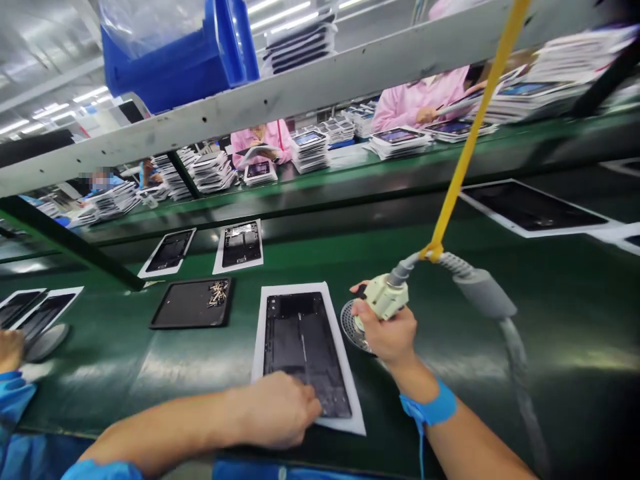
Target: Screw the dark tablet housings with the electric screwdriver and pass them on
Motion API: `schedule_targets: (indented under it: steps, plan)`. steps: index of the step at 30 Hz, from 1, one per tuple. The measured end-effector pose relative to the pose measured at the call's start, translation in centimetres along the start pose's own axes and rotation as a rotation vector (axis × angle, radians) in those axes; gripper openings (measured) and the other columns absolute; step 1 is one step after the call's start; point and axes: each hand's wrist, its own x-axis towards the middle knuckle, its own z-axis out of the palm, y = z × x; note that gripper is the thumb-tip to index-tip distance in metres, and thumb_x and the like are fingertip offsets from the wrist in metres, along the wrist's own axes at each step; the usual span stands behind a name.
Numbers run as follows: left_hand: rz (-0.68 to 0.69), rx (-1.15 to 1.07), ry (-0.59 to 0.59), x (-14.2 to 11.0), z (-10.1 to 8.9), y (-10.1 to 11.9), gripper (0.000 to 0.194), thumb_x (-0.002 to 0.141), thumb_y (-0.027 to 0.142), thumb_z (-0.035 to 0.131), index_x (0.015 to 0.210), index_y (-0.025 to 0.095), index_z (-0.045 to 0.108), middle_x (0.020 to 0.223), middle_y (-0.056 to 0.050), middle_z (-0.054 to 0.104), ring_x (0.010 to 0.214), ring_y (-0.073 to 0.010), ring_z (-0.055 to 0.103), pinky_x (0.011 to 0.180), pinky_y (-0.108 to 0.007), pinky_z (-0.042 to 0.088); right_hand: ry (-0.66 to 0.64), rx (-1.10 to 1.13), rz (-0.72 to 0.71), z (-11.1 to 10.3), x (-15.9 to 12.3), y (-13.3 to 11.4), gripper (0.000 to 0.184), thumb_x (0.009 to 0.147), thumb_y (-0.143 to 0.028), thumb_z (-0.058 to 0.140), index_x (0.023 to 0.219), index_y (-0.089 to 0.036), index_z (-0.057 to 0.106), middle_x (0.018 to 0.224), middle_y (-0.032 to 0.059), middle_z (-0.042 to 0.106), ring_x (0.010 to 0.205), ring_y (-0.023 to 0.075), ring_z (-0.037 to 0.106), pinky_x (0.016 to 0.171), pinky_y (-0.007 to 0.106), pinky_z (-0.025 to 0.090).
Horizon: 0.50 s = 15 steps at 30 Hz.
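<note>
A black tablet housing point(303, 347) lies on a white sheet point(345, 427) on the green bench. My left hand point(280, 410) rests over its lower edge, fingers curled under; whatever they may hold is hidden. My right hand point(390, 333) is wrapped round a pale electric screwdriver point(384, 297), whose grey cable hangs from a yellow strap point(463, 160). Below the screwdriver, just right of the sheet, sits a round perforated dish point(350, 327), partly covered by the hand. The screwdriver's tip cannot be made out. A blue band point(433, 403) circles my right wrist.
A black tray point(187, 310) with small screws point(218, 292) stands left of the housing. Two more tablet parts on sheets lie behind it, another point(537, 205) at right. A co-worker's hand point(11, 350) is at far left. A metal shelf beam point(305, 87) crosses above.
</note>
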Motion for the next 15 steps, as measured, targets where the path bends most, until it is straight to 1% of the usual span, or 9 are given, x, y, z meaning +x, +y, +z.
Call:
schedule_targets:
  steps: [2,4,6,8,10,11,12,13,15]
  plan:
    - [0.052,-0.009,0.028,-0.3,1.8,1.9,0.011,0.095,0.028,0.062,0.100,0.019,0.066,0.096,-0.008,0.076,0.077,-0.0218,0.069,0.067,-0.033,0.053,0.010,0.004,0.006,0.1,0.0,0.0,0.024,0.086,-0.045,0.071,0.092,-0.021,0.070,0.089,0.0080,0.077,0.081,0.0248,0.076,0.080,0.039,0.063]
    - [0.090,-0.007,0.050,-0.2,3.3,3.1,0.014,0.096,0.031,0.062,0.100,0.018,0.065,0.096,-0.008,0.075,0.076,-0.0217,0.069,0.067,-0.034,0.053,0.022,0.008,0.021,0.1,-0.1,0.0,0.025,0.085,-0.044,0.073,0.093,-0.021,0.071,0.088,0.0081,0.077,0.081,0.0251,0.076,0.081,0.040,0.063]
    - [0.091,-0.016,0.058,-0.1,4.2,3.6,0.015,0.095,0.032,0.063,0.098,0.018,0.066,0.095,-0.007,0.075,0.076,-0.0212,0.069,0.067,-0.033,0.054,0.031,0.023,0.045,0.2,-0.2,0.1,0.026,0.084,-0.044,0.074,0.094,-0.020,0.071,0.087,0.0079,0.077,0.073,0.0231,0.074,0.075,0.038,0.063]
    - [0.073,-0.064,0.060,-0.1,4.4,3.3,0.017,0.094,0.035,0.065,0.097,0.019,0.067,0.094,-0.005,0.075,0.079,-0.0204,0.070,0.069,-0.031,0.054,0.035,0.033,0.065,0.2,-0.2,0.2,0.028,0.084,-0.045,0.074,0.092,-0.019,0.071,0.086,0.0080,0.077,0.065,0.0204,0.071,0.066,0.035,0.062]
    - [0.033,-0.158,0.075,-0.6,4.1,2.0,0.020,0.093,0.040,0.067,0.101,0.021,0.069,0.095,-0.003,0.075,0.083,-0.0188,0.071,0.072,-0.027,0.054,0.030,0.021,0.064,0.1,-0.2,0.3,0.028,0.084,-0.047,0.073,0.087,-0.019,0.071,0.083,0.0081,0.076,0.063,0.0201,0.070,0.064,0.035,0.061]
    - [-0.020,-0.203,0.102,-1.0,3.7,0.8,0.021,0.094,0.041,0.067,0.104,0.023,0.070,0.097,-0.002,0.076,0.085,-0.0179,0.071,0.073,-0.026,0.054,0.029,0.011,0.061,0.1,-0.2,0.2,0.029,0.084,-0.048,0.073,0.084,-0.019,0.070,0.081,0.0081,0.076,0.064,0.0206,0.070,0.065,0.035,0.061]
    - [-0.113,-0.234,0.146,-1.6,3.3,-0.6,0.020,0.096,0.040,0.066,0.107,0.024,0.071,0.098,-0.002,0.076,0.087,-0.0173,0.071,0.074,-0.025,0.053,0.029,0.005,0.059,0.1,-0.2,0.2,0.029,0.084,-0.048,0.073,0.083,-0.019,0.070,0.080,0.0079,0.075,0.065,0.0210,0.070,0.066,0.036,0.061]
    - [-0.244,-0.248,0.202,-2.3,2.9,-2.4,0.018,0.097,0.037,0.064,0.108,0.025,0.072,0.100,-0.002,0.076,0.089,-0.0169,0.071,0.076,-0.024,0.053,0.031,0.004,0.061,0.1,-0.2,0.2,0.028,0.083,-0.048,0.073,0.082,-0.020,0.070,0.079,0.0077,0.075,0.066,0.0210,0.070,0.067,0.036,0.061]
    - [-0.580,-0.220,0.336,-4.2,2.2,-6.4,0.016,0.099,0.029,0.059,0.103,0.024,0.074,0.100,-0.003,0.076,0.093,-0.0180,0.072,0.081,-0.025,0.053,0.038,0.007,0.069,0.0,-0.2,0.1,0.026,0.083,-0.046,0.073,0.082,-0.020,0.069,0.080,0.0074,0.075,0.065,0.0206,0.069,0.067,0.036,0.061]
